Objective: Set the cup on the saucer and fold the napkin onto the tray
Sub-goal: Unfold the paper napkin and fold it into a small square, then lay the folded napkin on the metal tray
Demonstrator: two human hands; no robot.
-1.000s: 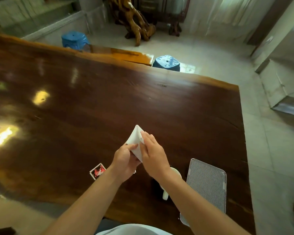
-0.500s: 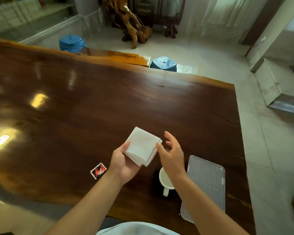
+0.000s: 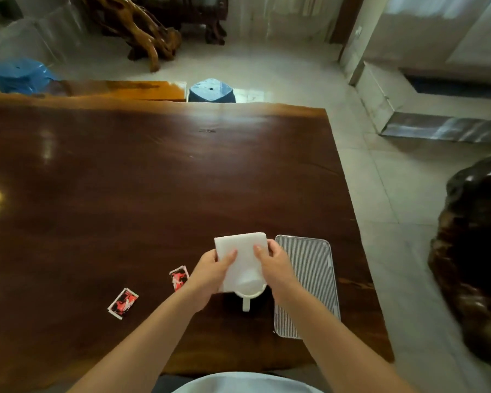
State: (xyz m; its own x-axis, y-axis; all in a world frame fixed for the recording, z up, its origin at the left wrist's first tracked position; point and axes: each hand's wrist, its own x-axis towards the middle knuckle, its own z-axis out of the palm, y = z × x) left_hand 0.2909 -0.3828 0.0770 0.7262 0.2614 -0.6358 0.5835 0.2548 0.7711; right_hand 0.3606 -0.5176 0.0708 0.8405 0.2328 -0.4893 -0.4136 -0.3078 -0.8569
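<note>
- The folded white napkin (image 3: 240,256) is held above the bench (image 3: 125,194), hiding most of the cup (image 3: 248,293).
- Left hand (image 3: 210,275) and right hand (image 3: 277,266) each keep a closed grip on its sides.
- The tray (image 3: 312,279) lies at 3 o'clock, just beside.

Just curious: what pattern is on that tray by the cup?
Fine, close grey-and-white stripes running lengthwise on the tray, seen from the head camera.

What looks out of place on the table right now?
Two red-and-black printed packets lie askew on the dark wooden table, unrelated to the tray setup. No spill or damage shows.
</note>
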